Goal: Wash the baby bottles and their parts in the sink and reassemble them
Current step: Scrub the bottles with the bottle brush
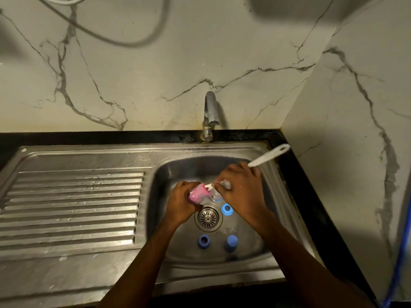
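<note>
I see the left hand [181, 204] low over the middle of the sink [160, 185], its fingers curled around a pink bottle part [196, 194], which lies on its side and points toward the other hand. The right hand [241, 190] is just beside it, closed around the white brush [270, 156]. The handle of the brush goes up and to the right, past the rim of the sink, and its working end is hidden by the fingers. Between the two hands there is a small clear piece [216, 196], touching the pink bottle part; I cannot tell what kind of piece it is.

Below the hands, on the bottom of the sink, is the round drain [208, 217]. A blue ring [227, 209] lies just to the right of it. Nearer to me there are two more blue pieces: a blue cap [203, 241] on the left and a blue cover [231, 241] on the right, a little apart from each other.

The faucet [210, 112] stands behind the sink, in the middle. To the left is the ribbed draining board [73, 203], wet with drops. The black table [311, 207] frames the sink at the back and the right. The marble wall [155, 74] rises behind, with a grey cable [115, 38] hanging across it, and a blue hose [400, 258] runs down the right edge.
</note>
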